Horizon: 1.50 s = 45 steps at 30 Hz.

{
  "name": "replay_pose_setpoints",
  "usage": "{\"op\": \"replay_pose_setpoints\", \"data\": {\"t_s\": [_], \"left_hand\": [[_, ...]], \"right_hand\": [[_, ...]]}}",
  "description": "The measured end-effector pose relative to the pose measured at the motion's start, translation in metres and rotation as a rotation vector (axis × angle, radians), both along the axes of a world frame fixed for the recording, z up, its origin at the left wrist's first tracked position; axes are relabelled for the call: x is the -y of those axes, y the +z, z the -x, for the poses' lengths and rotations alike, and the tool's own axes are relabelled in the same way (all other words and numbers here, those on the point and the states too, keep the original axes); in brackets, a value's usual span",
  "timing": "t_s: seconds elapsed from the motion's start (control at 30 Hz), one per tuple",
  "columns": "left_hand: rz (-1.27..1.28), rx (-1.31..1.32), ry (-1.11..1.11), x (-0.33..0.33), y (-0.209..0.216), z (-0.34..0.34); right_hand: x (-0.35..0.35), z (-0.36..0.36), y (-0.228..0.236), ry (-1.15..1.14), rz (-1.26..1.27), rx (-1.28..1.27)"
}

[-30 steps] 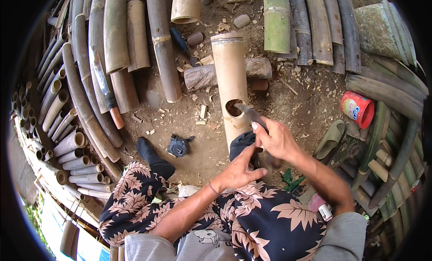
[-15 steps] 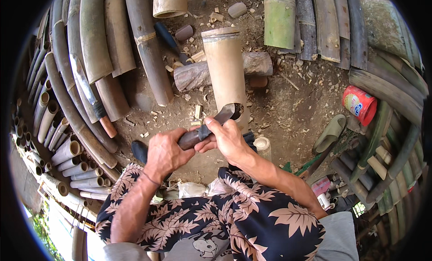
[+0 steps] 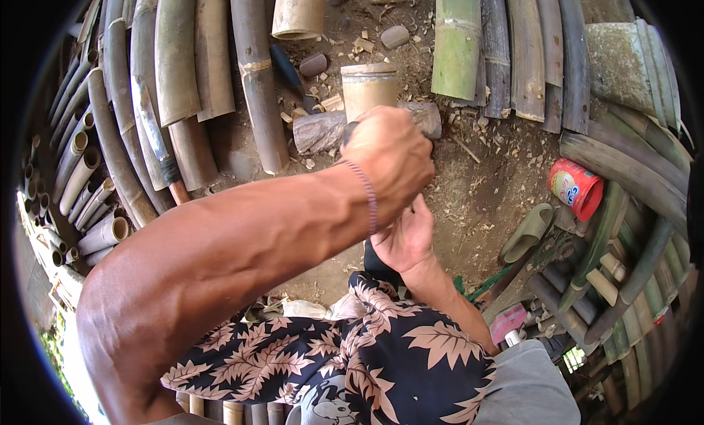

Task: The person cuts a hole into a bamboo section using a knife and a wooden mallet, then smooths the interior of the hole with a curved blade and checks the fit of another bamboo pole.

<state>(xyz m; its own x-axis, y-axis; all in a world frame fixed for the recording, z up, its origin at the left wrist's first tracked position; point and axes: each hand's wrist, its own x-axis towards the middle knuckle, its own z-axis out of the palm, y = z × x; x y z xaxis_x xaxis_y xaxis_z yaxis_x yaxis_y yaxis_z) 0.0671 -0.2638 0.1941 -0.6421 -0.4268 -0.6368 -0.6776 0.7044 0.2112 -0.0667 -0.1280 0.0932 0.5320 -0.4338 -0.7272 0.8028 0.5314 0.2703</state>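
A pale bamboo section [image 3: 369, 90] lies across a dark log [image 3: 317, 133], its near part hidden behind my left hand. Closed in a fist over the section, my left hand [image 3: 392, 148] grips a knife with a thick dark handle. Only the dark butt of the knife [image 3: 350, 132] shows past the hand; its blade is out of sight. Just below the left wrist is my right hand [image 3: 407, 238], palm and thumb showing. Its fingers are covered by the left forearm, so whether they hold the bamboo cannot be made out.
Split bamboo lengths line the left and far sides, one of them green [image 3: 455, 51]. A long blade with an orange-brown handle [image 3: 178, 192] rests among the left ones. To the right are a red can [image 3: 576, 188], an olive sandal [image 3: 526, 233] and stacked bamboo. Wood chips litter the dirt floor.
My left hand has swung up and across to the right, over the bamboo, with the knife turned in its fist. The right hand has shifted slightly right and down. The whole view has shifted a little.
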Motion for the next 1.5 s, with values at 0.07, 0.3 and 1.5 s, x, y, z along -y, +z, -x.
{"op": "replay_pose_setpoints", "data": {"t_s": [0.07, 0.3, 1.5], "left_hand": [[-0.020, -0.027, 0.031, -0.014, -0.003, -0.022], [-0.400, -0.268, 0.521, -0.086, -0.086, -0.125], [-0.346, -0.396, 0.818, -0.217, -0.100, -0.064]], "right_hand": [[-0.010, 0.000, -0.009, -0.019, 0.048, 0.141], [-0.023, -0.015, -0.001, 0.487, -0.080, -0.100], [-0.046, 0.009, 0.002, 0.932, 0.244, -0.712]]}}
